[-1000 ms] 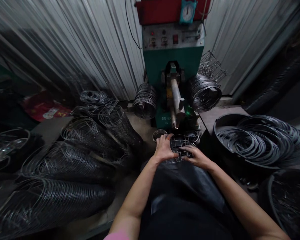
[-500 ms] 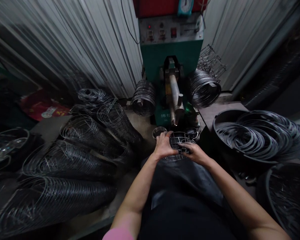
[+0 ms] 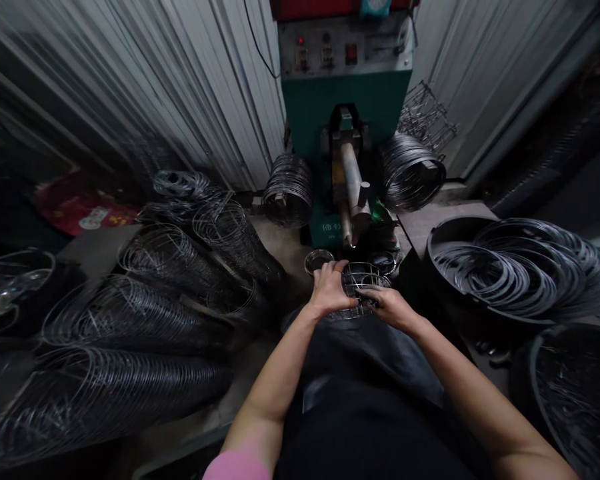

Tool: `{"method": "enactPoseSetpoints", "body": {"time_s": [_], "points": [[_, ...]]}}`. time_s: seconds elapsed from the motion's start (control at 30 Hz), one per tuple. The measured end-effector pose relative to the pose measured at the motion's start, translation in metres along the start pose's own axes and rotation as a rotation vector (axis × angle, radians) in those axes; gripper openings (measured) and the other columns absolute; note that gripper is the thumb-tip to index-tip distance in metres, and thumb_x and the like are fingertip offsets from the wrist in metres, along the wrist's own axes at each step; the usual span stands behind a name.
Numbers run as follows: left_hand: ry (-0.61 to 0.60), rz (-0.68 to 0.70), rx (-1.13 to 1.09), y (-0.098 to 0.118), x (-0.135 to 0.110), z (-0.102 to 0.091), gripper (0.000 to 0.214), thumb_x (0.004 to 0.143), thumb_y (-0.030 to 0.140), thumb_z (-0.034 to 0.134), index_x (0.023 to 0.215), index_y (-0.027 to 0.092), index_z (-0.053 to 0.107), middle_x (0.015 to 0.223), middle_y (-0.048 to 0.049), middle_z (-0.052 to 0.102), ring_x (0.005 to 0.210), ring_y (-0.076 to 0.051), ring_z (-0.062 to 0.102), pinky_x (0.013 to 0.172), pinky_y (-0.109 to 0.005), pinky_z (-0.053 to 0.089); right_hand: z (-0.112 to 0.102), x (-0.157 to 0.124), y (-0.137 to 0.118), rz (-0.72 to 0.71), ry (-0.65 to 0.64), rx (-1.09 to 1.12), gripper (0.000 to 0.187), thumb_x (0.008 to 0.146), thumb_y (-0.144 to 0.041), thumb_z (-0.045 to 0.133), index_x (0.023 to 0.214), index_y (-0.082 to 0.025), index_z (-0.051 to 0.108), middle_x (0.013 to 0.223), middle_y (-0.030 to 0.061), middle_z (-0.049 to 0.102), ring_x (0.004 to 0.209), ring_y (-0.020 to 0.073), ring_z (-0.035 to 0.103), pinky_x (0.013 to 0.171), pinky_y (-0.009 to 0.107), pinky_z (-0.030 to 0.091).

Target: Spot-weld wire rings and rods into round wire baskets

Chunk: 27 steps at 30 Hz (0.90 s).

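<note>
Wire basket (image 3: 359, 285) rests at the far edge of the lap (image 3: 370, 363), just below the green machine (image 3: 347, 117). Left hand (image 3: 330, 293) grips its left rim; right hand (image 3: 387, 307) pinches its near-right wires. Stacked baskets (image 3: 130, 320) on the left look finished. Loose rings (image 3: 510, 273) in the right tub (image 3: 433, 257) seem unused. White characters on the machine base are unreadable.

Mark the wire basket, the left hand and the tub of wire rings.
wire basket (image 3: 360, 275): head view, upper grid between the hands.
left hand (image 3: 330, 293): head view, back of the hand.
tub of wire rings (image 3: 437, 233): head view, bare left rim.
</note>
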<state>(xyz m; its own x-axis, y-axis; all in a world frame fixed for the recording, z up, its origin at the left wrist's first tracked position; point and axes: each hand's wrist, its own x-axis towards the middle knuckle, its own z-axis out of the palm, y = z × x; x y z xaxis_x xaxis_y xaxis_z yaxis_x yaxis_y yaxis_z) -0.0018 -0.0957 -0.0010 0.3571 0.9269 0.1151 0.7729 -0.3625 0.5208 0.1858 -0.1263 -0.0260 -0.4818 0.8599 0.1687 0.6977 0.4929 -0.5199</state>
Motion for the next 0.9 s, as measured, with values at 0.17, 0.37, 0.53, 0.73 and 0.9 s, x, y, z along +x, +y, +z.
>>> {"method": "enactPoseSetpoints", "body": {"time_s": [0.17,0.37,0.53,0.73,0.9], "points": [[0.001,-0.008,-0.030,0.000,0.000,0.001,0.088,0.047,0.038,0.076,0.125,0.023,0.037,0.119,-0.0079,0.045,0.112,-0.029,0.041,0.096,-0.042,0.030,0.000,0.000,-0.002,-0.032,0.039,0.100,0.028,0.080,-0.015,0.053,0.104,-0.023,0.065,0.099,0.0065,0.068,0.091,0.0183,0.064,0.079,0.032,0.051],[-0.002,0.000,-0.074,-0.004,0.005,0.001,0.089,0.045,0.037,0.077,0.124,0.025,0.038,0.118,-0.0069,0.046,0.114,-0.029,0.040,0.097,-0.042,0.030,0.000,0.002,-0.002,-0.073,0.121,0.157,0.021,0.082,-0.019,0.051,0.097,-0.022,0.067,0.092,0.0064,0.068,0.085,0.0167,0.065,0.077,0.030,0.052],[0.009,0.019,-0.089,-0.011,0.016,-0.002,0.088,0.045,0.035,0.076,0.123,0.022,0.038,0.118,-0.0077,0.046,0.111,-0.028,0.042,0.096,-0.042,0.033,0.000,0.013,0.001,-0.105,0.145,0.109,0.021,0.081,-0.016,0.051,0.095,-0.021,0.066,0.090,0.0072,0.068,0.082,0.0167,0.065,0.073,0.029,0.052],[0.014,0.015,-0.112,-0.020,0.030,-0.006,0.088,0.045,0.032,0.077,0.124,0.024,0.038,0.120,-0.0073,0.045,0.116,-0.029,0.040,0.098,-0.043,0.031,-0.002,0.028,0.004,-0.088,0.139,0.035,0.025,0.081,-0.014,0.051,0.099,-0.022,0.065,0.096,0.0068,0.068,0.086,0.0172,0.065,0.075,0.029,0.052],[-0.001,0.007,-0.132,-0.026,0.046,-0.007,0.088,0.046,0.035,0.077,0.124,0.026,0.039,0.120,-0.0065,0.047,0.114,-0.028,0.043,0.098,-0.043,0.032,-0.004,0.043,0.011,-0.074,0.144,-0.003,0.025,0.080,-0.013,0.051,0.100,-0.023,0.065,0.098,0.0065,0.068,0.087,0.0172,0.065,0.076,0.029,0.051]]}}
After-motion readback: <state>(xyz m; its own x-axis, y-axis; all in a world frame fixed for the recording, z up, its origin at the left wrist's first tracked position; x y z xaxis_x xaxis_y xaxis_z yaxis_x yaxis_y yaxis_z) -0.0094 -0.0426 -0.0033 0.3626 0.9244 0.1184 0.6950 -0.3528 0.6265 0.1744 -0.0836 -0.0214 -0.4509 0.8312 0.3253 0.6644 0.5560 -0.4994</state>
